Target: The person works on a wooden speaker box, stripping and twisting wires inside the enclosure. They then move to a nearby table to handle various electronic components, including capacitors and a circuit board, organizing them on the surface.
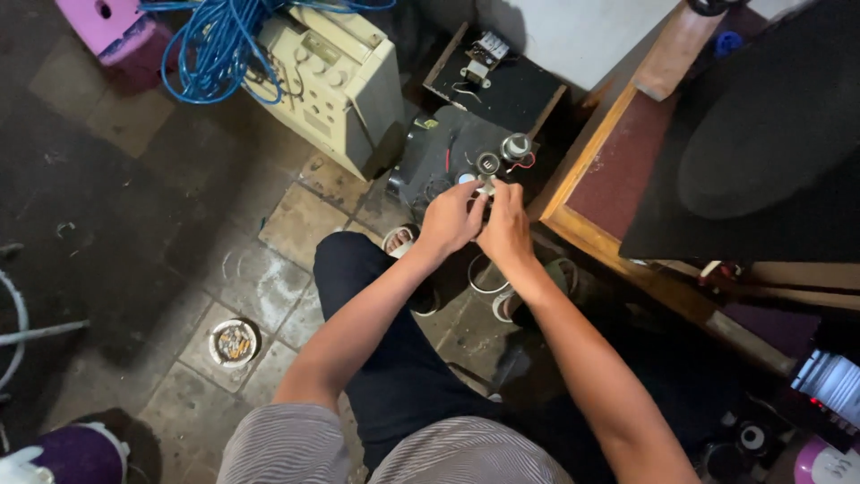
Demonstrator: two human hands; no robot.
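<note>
Both my hands meet over a dark metal device [443, 157] standing on the floor in front of my knees. My left hand [451, 218] and my right hand [507, 226] have their fingers pinched together on a small pale part [485, 188] at the device's top edge. Just beyond the fingertips sit two round silvery sockets [503, 154] with a red wire beside them. What exactly the fingers grip is too small to tell. My legs in dark trousers and sandalled feet are below the hands.
A cream-coloured machine [340, 85] with blue cable [215, 45] coiled on it stands at the back left. A wooden table [600, 179] with a large black object is on the right. A small round dish [234, 342] lies on the tiled floor. A pink stool [116, 31] is far left.
</note>
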